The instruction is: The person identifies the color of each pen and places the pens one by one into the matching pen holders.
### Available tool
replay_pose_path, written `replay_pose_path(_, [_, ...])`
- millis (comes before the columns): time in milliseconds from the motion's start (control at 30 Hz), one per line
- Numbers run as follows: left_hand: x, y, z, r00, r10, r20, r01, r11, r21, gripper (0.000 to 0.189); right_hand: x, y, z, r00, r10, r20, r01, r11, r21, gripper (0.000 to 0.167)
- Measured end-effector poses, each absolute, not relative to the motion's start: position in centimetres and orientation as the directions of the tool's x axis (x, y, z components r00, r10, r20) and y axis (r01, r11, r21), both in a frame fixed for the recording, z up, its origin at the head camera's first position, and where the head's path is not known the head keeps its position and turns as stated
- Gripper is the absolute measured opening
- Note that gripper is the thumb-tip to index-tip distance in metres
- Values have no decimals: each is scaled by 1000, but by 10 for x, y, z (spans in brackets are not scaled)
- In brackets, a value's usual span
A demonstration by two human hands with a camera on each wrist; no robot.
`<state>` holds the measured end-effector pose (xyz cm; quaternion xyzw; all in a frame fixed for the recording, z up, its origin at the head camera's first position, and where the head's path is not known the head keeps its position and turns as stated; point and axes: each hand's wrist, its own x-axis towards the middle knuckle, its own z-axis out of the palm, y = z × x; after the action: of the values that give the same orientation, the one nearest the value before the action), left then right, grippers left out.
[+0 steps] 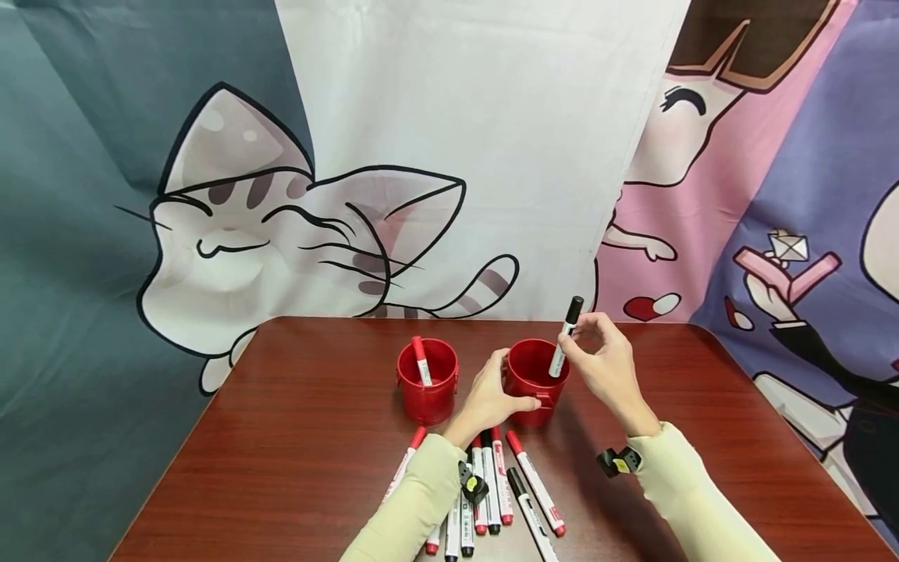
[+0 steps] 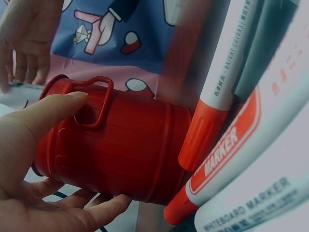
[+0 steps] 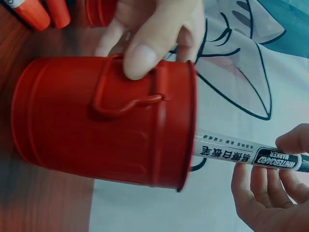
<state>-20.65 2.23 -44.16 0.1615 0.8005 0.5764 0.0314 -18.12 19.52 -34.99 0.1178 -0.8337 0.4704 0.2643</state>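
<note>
At mouth of red cup (image 1: 529,373), black-capped marker (image 1: 559,360) pinched cap-up in right hand (image 1: 607,365); left hand (image 1: 489,398) grips cup.

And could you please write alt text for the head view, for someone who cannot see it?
A person's right hand holds a black-capped marker at the mouth of a red bucket gripped by the left hand. A second red bucket holds a red-capped marker, and loose markers lie in front on a brown table.

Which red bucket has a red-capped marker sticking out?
The left bucket: a red-capped marker leans inside it. The left hand holds the other bucket.
</note>
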Motion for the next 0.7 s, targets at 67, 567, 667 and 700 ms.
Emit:
replay_pose_path(67, [-206,22,-441,-946,295,133,220,286,932,79,-190,198,-361,-841,47,539,-428,550,-717,25])
replay_pose_path(567, [-209,21,-443,-945,303,124,217,296,930,78,-208,190,-385,-918,-65,392,-347,614,-709,29])
replay_pose_path(667, [-209,21,-444,-946,302,120,215,303,928,78,-211,189,-383,-938,-93,334,-313,642,-700,27])
replay_pose_path(700, [-209,21,-444,-946,301,119,215,306,927,78,-211,188,-383,-943,-104,316,-305,646,-700,26])
